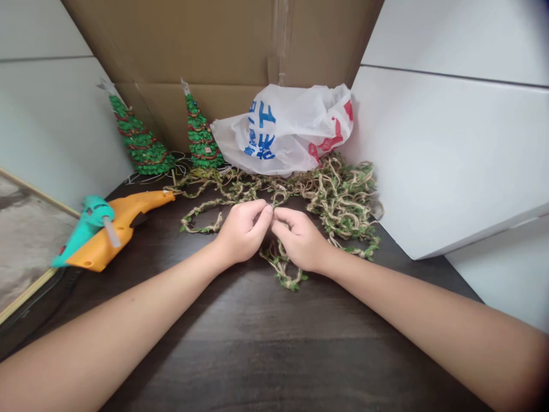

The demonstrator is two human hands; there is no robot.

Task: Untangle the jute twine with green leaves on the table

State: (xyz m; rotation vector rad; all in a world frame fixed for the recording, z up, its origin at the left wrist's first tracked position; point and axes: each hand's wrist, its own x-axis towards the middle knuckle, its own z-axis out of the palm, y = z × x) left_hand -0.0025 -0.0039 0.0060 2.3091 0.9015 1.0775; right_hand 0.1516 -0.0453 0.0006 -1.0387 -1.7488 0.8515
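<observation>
Where the two hands meet at the middle of the dark surface (pixel 257 343), the fingertips pinch together on a strand of leafy twine (pixel 338 194), and the exact spot of the grip is hidden between the knuckles. The left hand (pixel 242 229) curls narrow, thumb and forefinger closed on the strand; the right hand (pixel 300 237) does the same from the other side, fingers bent in tight. A loop of the twine drops out below the right hand and lies on the surface; more of it runs off left in a curve, and the bulk sits in a tangled heap behind, just right of the hands. How the strands in that heap connect is too knotted to make out.

A white bag (pixel 285 129) rests against the back of the heap, its print creased and only partly readable. Two small green trees (pixel 141 140) stand left of it, before a cardboard wall (pixel 223 40). A glue gun (pixel 115 226), orange and teal, lies at the left, its rear end reaching the surface's edge. White panels close both sides.
</observation>
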